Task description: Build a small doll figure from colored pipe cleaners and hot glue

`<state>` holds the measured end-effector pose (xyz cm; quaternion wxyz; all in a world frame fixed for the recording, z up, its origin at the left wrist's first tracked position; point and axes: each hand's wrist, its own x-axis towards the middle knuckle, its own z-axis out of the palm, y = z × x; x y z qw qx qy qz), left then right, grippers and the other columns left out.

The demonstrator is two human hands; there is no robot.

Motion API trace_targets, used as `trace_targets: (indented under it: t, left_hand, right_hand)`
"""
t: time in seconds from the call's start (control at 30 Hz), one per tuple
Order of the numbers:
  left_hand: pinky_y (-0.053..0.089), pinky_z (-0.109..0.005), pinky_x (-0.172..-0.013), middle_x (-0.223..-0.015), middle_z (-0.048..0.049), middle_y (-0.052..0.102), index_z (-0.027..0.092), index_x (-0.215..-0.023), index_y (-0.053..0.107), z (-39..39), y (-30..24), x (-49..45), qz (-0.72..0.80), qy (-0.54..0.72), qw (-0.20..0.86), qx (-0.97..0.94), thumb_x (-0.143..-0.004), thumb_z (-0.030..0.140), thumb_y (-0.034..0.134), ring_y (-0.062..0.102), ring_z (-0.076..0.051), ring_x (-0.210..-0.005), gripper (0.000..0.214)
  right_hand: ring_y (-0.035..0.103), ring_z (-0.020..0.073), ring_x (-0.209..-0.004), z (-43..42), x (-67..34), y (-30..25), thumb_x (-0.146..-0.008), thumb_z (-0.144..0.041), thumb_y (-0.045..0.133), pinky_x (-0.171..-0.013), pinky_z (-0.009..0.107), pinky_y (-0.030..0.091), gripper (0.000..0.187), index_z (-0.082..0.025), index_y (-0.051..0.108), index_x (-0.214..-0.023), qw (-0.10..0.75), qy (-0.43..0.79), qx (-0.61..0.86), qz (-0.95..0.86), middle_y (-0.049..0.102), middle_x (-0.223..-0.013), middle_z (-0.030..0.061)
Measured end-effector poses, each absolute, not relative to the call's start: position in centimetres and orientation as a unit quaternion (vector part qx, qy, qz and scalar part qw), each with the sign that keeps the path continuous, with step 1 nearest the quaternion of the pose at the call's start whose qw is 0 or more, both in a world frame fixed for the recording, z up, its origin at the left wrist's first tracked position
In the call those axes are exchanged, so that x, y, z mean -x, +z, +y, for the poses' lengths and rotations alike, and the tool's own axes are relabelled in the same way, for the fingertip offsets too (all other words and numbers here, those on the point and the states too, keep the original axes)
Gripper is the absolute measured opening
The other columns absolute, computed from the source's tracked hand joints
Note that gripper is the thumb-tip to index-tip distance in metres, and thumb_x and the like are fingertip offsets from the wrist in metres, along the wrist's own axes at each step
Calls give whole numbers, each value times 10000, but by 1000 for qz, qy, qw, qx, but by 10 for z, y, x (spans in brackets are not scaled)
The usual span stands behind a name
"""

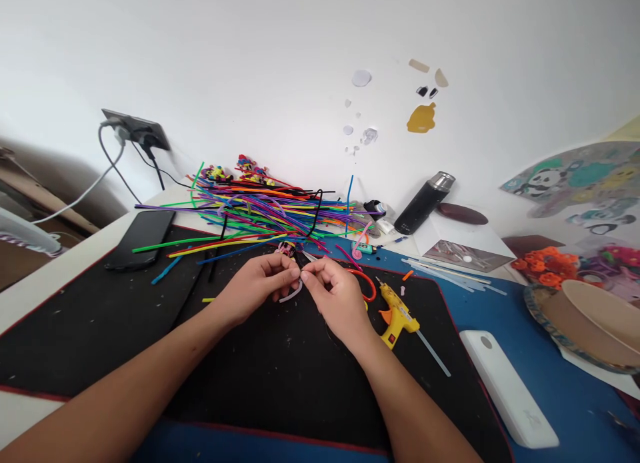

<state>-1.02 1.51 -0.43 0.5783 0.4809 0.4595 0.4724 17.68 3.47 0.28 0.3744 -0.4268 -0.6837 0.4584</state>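
My left hand [257, 282] and my right hand [334, 295] meet above a black mat [125, 336], fingers pinched together. Between them they hold a small pipe-cleaner piece [293, 291], a pale lilac curl with a pink and black bit at its top. Both hands grip it, the left from the left side, the right from the right. Just behind them lies a large heap of coloured pipe cleaners [250, 213]. An orange curved pipe cleaner [369, 284] lies right of my right hand.
A yellow glue gun [397, 314] lies right of my right hand, clear glue sticks [450, 273] beyond it. A phone [140, 238] rests at the mat's left. A black flask [424, 202], a white power bank [507, 386] and a brown bowl [590, 320] stand to the right.
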Motion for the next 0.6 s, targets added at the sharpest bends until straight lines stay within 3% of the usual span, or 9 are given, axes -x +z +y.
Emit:
trace_targets:
  t: [0.23,0.4,0.6]
  left_hand:
    - [408,-208,-493,-720,-8,680,155,-764,695,15,-4,10,437,499,606,-440,-803,541,870,542,-89,-554,427]
    - [400,-200,-492,-651,32,621,167,-879,726,16,-6,11,422,506,615,-433,-734,417,942,537,-94,-549,360]
    - [406,-208,-502,-662,34,623,171,-882,720,15,-9,11,428,502,598,-455,-761,377,920,539,-94,-550,312]
  right_hand:
    - [439,94,-413,35,-175,4,-933,-433,681,-438,242,308,231,-210,648,-886,364,569,409,-614,529,-560,-75]
    - [423,80,-385,36,-174,3,-877,-476,741,-413,226,297,289,-203,644,-882,390,623,395,-551,495,-526,-97]
    - [413,72,-375,36,-174,6,-832,-487,783,-399,218,264,322,-195,651,-867,397,654,392,-511,457,-510,-108]
